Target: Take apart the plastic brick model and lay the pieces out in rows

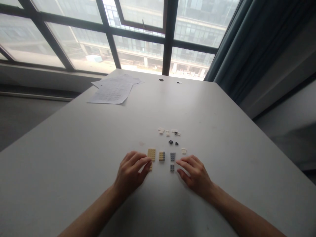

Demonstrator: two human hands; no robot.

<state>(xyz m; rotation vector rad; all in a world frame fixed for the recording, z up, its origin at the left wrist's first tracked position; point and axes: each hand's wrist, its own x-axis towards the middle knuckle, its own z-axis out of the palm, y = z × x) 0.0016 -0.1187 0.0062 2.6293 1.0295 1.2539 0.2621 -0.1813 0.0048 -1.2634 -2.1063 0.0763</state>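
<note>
Both my hands rest on a white table [74,158] beside a small set of toy bricks. My left hand [132,172] lies with fingers stretched toward a tan plate [151,153] and covers part of a small tan piece under its fingertips. My right hand [195,174] lies flat, fingers apart, its fingertips just right of a small grey brick [172,168]. Between the hands are a tan-and-grey brick [162,156] and a grey plate [172,156]. Farther out lie two tiny black pieces [173,143] and several white pieces [168,132]. Neither hand grips anything.
Printed paper sheets [113,90] lie at the table's far left, overhanging its edge. Two round cable holes [161,79] sit near the far edge. A large window runs behind the table, and a dark curtain [247,49] hangs at the right.
</note>
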